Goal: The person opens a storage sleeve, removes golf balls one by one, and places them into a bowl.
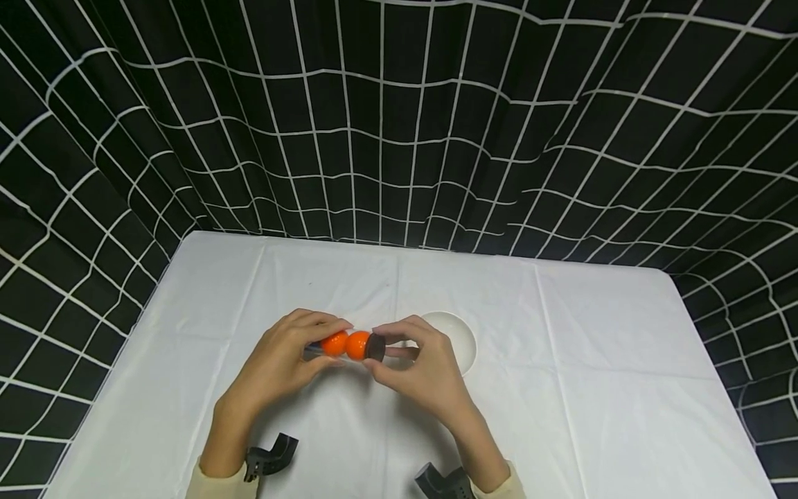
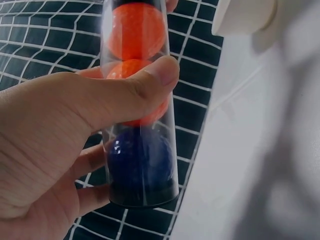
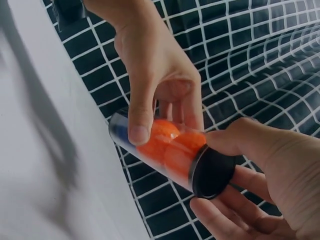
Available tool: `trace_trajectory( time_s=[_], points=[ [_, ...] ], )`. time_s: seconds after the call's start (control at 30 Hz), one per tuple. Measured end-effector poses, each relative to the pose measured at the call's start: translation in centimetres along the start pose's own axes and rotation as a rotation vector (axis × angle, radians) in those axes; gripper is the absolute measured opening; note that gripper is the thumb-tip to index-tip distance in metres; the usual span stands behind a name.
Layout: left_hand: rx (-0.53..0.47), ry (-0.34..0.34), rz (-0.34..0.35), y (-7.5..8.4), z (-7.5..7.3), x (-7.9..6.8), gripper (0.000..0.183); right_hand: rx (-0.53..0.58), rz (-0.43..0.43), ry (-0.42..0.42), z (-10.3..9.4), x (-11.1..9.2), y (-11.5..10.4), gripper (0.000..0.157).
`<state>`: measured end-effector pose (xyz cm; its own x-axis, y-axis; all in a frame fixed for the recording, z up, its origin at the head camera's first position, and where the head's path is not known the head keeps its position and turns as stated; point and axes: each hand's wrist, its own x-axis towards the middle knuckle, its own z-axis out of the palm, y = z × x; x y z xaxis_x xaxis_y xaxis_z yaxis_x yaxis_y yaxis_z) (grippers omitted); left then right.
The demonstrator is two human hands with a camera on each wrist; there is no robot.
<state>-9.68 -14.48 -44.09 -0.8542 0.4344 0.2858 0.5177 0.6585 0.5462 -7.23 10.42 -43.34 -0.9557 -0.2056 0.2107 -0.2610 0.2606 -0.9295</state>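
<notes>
Both hands hold a clear plastic tube [image 3: 172, 175] over the table, lying roughly crosswise in the head view. Inside it are two orange balls [image 2: 137, 30] and a dark blue ball [image 2: 140, 162], in a row. My left hand [image 1: 277, 357] grips the tube's body, its thumb across the second orange ball in the left wrist view. At the tube's right end my right hand [image 1: 430, 364] holds the black cap [image 3: 215, 172] between thumb and fingers. The blue ball sits at the opposite end, mostly hidden by the left hand in the head view.
A white bowl [image 1: 461, 339] stands on the table just behind and right of the right hand. White cloth [image 1: 617, 388] covers the table. Black curtains with a white grid [image 1: 399, 152] hang behind it and along both sides.
</notes>
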Motion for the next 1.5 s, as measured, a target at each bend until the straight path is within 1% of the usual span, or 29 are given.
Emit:
trace_trajectory(
  time_s=[0.17,0.4,0.63,0.83,1.0,1.2,1.33,1.5],
  points=[
    [0.003,-0.002,-0.006,0.00,0.05,0.10,0.053,0.008,0.023,0.017,0.06,0.04,0.03,0.038],
    [0.014,-0.004,0.005,-0.10,0.19,0.15,0.052,0.041,0.065,0.023,0.10,0.08,0.08,0.038],
    [0.010,-0.002,-0.003,0.01,0.22,0.02,0.055,0.024,0.057,0.031,0.11,0.07,0.11,0.038],
    [0.003,-0.005,0.018,0.09,0.22,-0.08,0.055,-0.006,0.030,-0.005,-0.23,0.06,0.38,0.037],
    [-0.019,0.002,0.039,0.17,0.09,-0.10,0.054,-0.002,0.033,-0.015,-0.43,0.04,0.24,0.036],
    [-0.013,0.003,0.042,0.07,0.14,-0.13,0.054,0.017,0.056,-0.026,-0.36,0.10,0.32,0.036],
    [-0.012,0.003,0.034,0.01,0.24,-0.15,0.054,0.013,0.059,-0.020,-0.31,0.14,0.45,0.036],
    [-0.014,-0.008,0.029,0.03,0.30,-0.09,0.055,-0.004,0.071,0.008,-0.19,0.10,0.43,0.037]
  ],
)
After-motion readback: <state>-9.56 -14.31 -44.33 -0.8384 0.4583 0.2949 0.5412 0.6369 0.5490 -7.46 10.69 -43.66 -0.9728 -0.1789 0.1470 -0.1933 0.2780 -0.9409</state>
